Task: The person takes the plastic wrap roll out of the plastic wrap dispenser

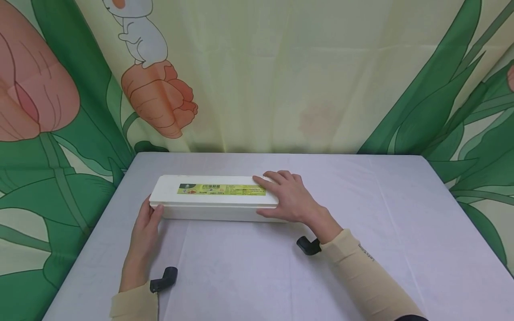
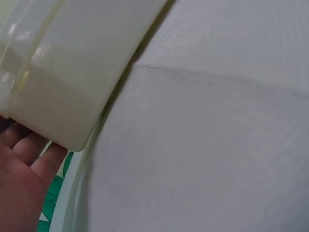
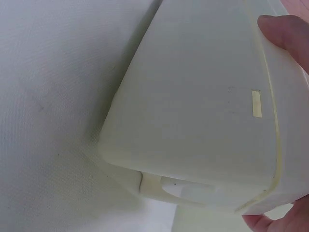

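A long white cling film box [image 1: 209, 211] with a yellow-green label [image 1: 221, 190] on its lid lies crosswise on the white-covered table. My left hand [image 1: 145, 225] holds its left end, thumb at the front corner and fingers round the end. At the other end my right hand [image 1: 287, 196] grips the box, thumb on the front and fingers spread over the lid and right end. In the left wrist view, fingers [image 2: 31, 147] lie against the end of the box [image 2: 72, 72]. The right wrist view shows the lid seam along the box [image 3: 193, 96], with the thumb on it.
White cloth covers the table [image 1: 241, 267]. Behind it hangs a curtain [image 1: 261, 89] printed with tulips, leaves and a rabbit. Black wrist mounts stick out from the left sleeve [image 1: 134, 305] and the right sleeve [image 1: 369, 276].
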The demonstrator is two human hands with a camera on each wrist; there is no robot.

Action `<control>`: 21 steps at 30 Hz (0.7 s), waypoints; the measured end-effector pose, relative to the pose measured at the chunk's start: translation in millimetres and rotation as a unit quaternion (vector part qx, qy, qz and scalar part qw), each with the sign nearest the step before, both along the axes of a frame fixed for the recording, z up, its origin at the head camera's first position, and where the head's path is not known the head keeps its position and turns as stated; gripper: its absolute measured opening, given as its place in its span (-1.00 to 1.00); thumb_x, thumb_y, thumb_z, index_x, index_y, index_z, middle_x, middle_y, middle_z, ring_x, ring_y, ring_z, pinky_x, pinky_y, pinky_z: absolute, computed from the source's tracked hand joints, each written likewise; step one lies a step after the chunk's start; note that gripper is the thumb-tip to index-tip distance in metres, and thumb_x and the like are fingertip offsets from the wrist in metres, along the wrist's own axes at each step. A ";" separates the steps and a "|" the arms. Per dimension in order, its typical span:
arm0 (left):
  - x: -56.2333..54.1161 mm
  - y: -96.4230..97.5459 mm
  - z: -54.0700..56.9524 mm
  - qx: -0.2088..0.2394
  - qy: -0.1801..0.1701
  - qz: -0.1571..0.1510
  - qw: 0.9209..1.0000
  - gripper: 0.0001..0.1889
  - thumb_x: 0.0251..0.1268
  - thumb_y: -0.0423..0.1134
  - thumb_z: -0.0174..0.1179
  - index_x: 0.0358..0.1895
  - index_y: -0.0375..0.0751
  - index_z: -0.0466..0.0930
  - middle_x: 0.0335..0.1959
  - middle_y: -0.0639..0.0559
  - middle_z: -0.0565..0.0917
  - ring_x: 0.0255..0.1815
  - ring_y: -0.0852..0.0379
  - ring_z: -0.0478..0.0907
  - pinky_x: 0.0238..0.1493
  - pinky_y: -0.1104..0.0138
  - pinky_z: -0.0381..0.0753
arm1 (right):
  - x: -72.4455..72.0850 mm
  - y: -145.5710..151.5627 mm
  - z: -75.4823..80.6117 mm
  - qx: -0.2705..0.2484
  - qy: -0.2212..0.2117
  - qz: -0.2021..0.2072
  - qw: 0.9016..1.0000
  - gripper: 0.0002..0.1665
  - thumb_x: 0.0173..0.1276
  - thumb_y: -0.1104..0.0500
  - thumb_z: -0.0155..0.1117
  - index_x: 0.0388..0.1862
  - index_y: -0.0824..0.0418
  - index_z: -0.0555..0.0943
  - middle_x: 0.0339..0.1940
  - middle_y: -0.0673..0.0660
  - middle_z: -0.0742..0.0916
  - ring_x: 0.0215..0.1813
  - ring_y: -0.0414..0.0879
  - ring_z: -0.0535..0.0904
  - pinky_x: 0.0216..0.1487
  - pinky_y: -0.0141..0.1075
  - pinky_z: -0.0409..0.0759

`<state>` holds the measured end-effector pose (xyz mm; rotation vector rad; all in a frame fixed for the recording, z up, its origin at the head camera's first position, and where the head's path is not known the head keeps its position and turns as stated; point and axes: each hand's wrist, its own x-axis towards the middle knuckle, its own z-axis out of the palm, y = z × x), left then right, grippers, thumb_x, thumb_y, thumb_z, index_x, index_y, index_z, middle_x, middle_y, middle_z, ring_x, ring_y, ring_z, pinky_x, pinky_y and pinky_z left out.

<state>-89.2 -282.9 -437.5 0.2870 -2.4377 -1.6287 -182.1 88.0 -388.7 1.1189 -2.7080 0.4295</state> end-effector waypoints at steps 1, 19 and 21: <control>-0.1 0.5 0.5 0.000 0.000 0.000 1.000 -0.36 0.67 -0.06 -0.18 0.64 -0.21 -0.09 0.63 -0.12 0.04 0.62 -0.03 -0.06 0.54 0.04 -0.01 | 0.0 0.2 0.1 -0.002 0.001 0.000 1.000 -0.07 0.17 -0.31 0.44 0.49 -0.06 0.44 0.33 0.13 0.54 0.26 0.17 0.43 0.13 0.18 0.38; 0.6 4.6 4.9 -0.020 -0.009 0.001 1.000 -0.37 0.66 -0.02 -0.18 0.65 -0.10 -0.05 0.64 -0.08 0.03 0.62 -0.09 -0.06 0.52 -0.09 0.00 | 3.7 12.6 6.5 -0.035 -0.007 -0.024 0.999 -0.06 0.16 -0.30 0.46 0.49 -0.06 0.44 0.35 0.13 0.54 0.27 0.17 0.41 0.13 0.16 0.36; 0.0 5.3 5.6 -0.019 -0.013 0.001 1.000 -0.37 0.66 -0.02 -0.17 0.65 -0.09 -0.05 0.64 -0.07 0.03 0.62 -0.08 -0.06 0.52 -0.09 -0.01 | 5.3 16.2 7.0 -0.041 -0.003 -0.030 0.999 -0.07 0.15 -0.30 0.47 0.48 -0.05 0.45 0.35 0.14 0.54 0.28 0.18 0.41 0.12 0.16 0.36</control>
